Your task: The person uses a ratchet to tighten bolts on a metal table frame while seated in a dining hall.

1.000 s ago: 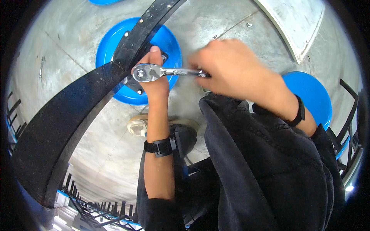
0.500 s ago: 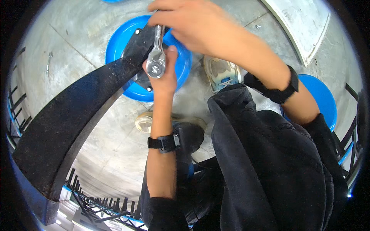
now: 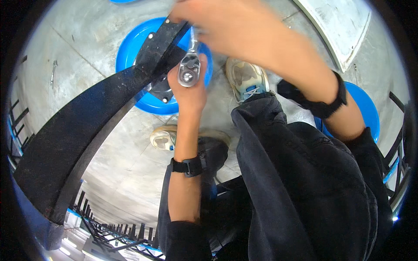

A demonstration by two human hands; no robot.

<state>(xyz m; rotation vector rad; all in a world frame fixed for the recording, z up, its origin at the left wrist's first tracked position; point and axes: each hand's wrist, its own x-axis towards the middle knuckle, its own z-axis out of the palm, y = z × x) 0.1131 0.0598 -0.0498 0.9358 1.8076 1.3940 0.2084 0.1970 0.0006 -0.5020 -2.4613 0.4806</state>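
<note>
A shiny ratchet wrench (image 3: 189, 75) lies over a black metal bracket (image 3: 163, 37), its rounded head toward me and its handle pointing away. My left hand (image 3: 190, 93) is closed around the wrench just under its head; whatever the wrench sits on is hidden below that hand. At the far end of the handle is my right hand (image 3: 217, 24), blurred, its fingers bent over the handle. The bracket joins a long curved black beam (image 3: 82, 104) that sweeps down to the left. Light-coloured bolt heads show on the bracket, which rests over a round blue seat (image 3: 126, 52).
Another round blue seat (image 3: 363, 108) stands right of my right forearm. A pale panel with a curved edge (image 3: 342, 26) lies at the far right. On the floor at left is a small metal wrench (image 3: 54, 74). My shoes (image 3: 246, 78) are beside the near seat.
The wrench head and my left hand have shifted a little to the right, uncovering more of the bracket. My right hand has also moved slightly right, still at the handle.
</note>
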